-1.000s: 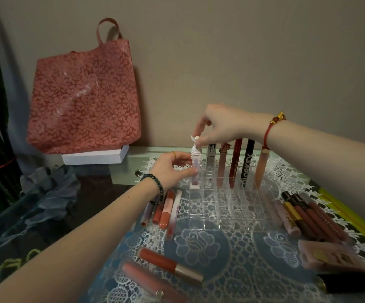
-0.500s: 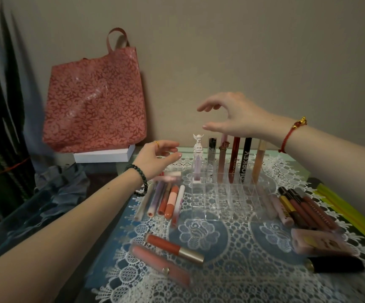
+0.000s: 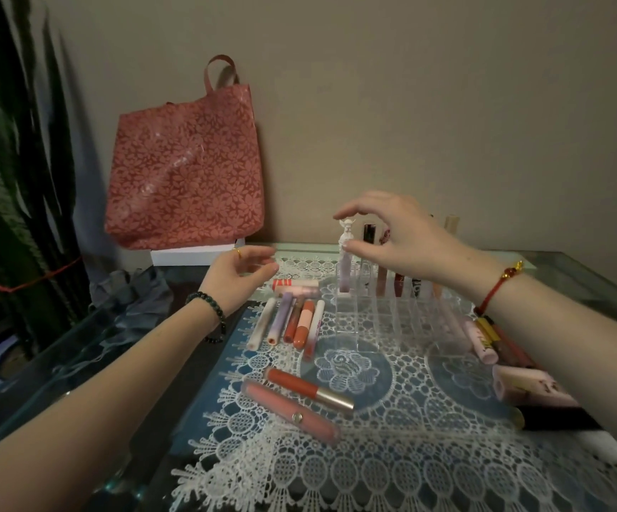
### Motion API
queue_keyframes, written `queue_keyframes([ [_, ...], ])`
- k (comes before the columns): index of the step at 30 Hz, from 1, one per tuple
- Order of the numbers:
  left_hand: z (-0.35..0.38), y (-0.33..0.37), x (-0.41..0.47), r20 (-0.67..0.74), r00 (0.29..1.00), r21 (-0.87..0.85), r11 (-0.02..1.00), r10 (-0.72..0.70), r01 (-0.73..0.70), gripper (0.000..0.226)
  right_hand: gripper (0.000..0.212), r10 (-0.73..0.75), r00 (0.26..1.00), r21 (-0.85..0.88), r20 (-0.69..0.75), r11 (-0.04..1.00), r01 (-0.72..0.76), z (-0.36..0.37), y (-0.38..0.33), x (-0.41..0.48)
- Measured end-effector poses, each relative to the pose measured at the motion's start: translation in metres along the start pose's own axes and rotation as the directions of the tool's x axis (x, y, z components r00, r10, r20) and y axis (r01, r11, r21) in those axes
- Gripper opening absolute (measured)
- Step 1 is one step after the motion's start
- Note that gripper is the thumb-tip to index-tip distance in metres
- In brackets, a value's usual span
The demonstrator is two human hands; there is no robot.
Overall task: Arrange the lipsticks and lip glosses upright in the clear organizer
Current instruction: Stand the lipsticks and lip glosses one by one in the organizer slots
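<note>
Tubes [image 3: 296, 321] lie flat, ends toward me, just under my empty, slack-fingered left hand [image 3: 235, 280]; my right hand [image 3: 403, 242], fingers spread, hangs farther off.

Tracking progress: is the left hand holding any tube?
No, the left hand is empty, hovering near the lip-gloss tubes lying on the white lace cloth.

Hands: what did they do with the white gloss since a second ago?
Both let go of the white gloss, which stands in the organizer. The left hand drew back left; the right hand rose, then returned beside its top. Other tubes stayed put.
</note>
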State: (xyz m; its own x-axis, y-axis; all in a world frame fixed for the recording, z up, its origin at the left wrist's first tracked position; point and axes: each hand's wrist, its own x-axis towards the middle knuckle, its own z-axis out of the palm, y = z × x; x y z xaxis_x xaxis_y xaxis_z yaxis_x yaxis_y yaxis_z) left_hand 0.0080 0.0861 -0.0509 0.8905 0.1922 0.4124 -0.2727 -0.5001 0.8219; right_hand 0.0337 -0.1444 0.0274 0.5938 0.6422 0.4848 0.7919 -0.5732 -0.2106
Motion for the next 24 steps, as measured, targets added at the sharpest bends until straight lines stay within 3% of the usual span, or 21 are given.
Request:
queue_keyframes([
  [8,0.006,-0.026,-0.029,0.050,0.996,0.057,0.996,-0.074,0.071,0.021,0.039,0.060,0.989,0.062,0.134,0.996,-0.069,0.046,-0.012,-0.022],
  [17,0.035,-0.030,-0.024,0.094,0.994,0.136,0.990,-0.050,0.037,0.019,0.044,0.049,0.985,-0.039,0.167,0.998,-0.043,0.102,-0.022,-0.045],
  [24,0.055,-0.027,0.007,0.332,0.943,0.288,0.956,-0.040,-0.061,0.030,0.035,0.023,0.991,-0.101,0.128,0.995,-0.010,0.121,-0.018,-0.054],
])
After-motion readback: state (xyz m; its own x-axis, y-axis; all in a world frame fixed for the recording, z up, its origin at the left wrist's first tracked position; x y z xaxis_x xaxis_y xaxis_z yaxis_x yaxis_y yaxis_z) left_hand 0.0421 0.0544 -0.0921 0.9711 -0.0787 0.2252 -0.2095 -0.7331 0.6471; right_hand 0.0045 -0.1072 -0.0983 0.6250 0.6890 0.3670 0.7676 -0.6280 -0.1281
